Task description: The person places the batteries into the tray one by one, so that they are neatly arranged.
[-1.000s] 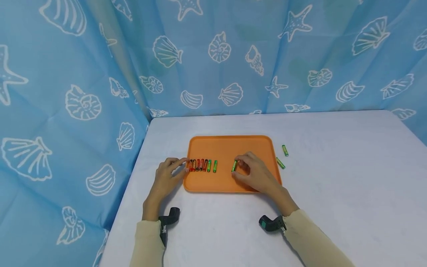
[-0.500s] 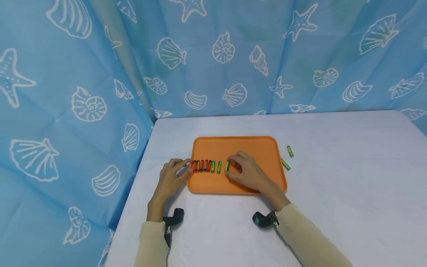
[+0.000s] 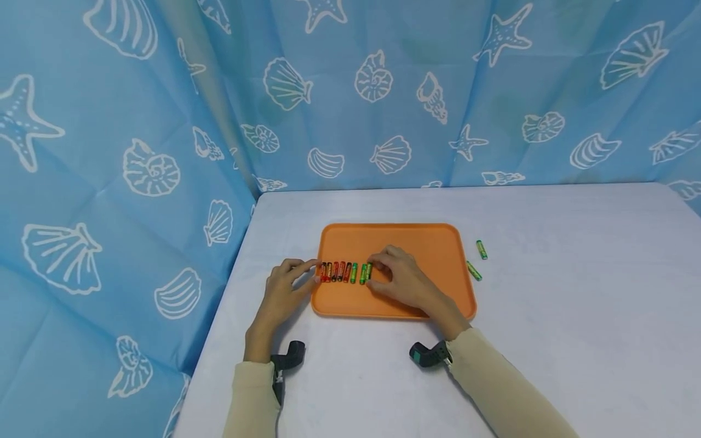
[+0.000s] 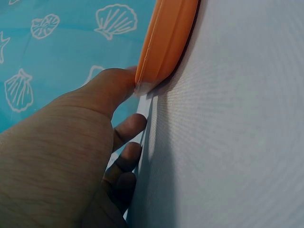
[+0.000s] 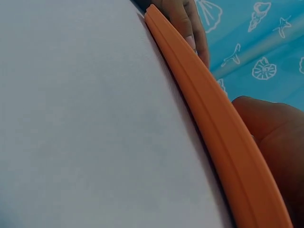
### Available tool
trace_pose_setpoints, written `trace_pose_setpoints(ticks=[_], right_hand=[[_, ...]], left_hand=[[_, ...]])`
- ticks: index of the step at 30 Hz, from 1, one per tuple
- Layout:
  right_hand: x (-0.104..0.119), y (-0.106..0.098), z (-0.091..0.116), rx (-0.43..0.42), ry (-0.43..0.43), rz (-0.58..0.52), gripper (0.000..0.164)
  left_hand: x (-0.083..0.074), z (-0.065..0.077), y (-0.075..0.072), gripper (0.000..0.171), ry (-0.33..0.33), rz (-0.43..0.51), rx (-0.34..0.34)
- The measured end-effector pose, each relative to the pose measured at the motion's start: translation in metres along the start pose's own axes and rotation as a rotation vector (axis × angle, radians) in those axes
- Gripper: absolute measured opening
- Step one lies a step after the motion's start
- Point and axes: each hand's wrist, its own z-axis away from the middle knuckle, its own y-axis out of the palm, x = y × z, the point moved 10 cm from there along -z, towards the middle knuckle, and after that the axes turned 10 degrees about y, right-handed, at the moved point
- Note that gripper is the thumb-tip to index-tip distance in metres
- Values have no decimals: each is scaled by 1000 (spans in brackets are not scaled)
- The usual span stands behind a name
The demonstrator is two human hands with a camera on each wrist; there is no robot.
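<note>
On the orange tray [image 3: 421, 243], several red-and-black batteries [image 3: 341, 271] lie side by side, followed by two green batteries [image 3: 358, 274]. My left hand [image 3: 280, 296] is at the tray's left rim, thumb and index finger pinching the ends of the leftmost red battery [image 3: 324, 272]. With thumb and fingertips, my right hand [image 3: 404, 281] holds another green battery [image 3: 369, 271] by its ends, right beside the last one in the row. In the left wrist view, the thumb of the left hand [image 4: 71, 137] meets the tray wall [image 4: 164, 47]; the batteries are hidden in both wrist views.
Two loose green batteries, an upper one [image 3: 481, 249] and a lower one [image 3: 474, 271], lie on the white tablecloth [image 3: 569, 292] to the right of the tray. A blue curtain [image 3: 350, 91] with shell prints hangs behind and along the left side.
My right hand has moved left across the tray, bringing its green battery up beside the row. The left hand stays at the row's left end. The head view has shifted slightly.
</note>
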Motion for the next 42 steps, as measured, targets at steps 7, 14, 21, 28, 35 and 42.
trace_pose_setpoints(ticks=[7,14,21,28,35,42], right_hand=[[2,3,-5,27,4,-6,45],[4,2,-4,59,7,-25,46],[-3,-23,12,-3,28,-22,40],[-20,-53,29,-104,7,-57,32],[-46,-80,49,-160,57,-51,33],[-83,-106,69,-238,140,12,34]], left_hand=[[-2,1,2,40,-17,23,9],[-2,3,-1,41,-17,20,9],[-1,4,1,43,-39,25,16],[-2,3,0,42,-40,34,21],[-2,3,2,43,-30,39,30],[-3,3,0,42,-33,47,21]])
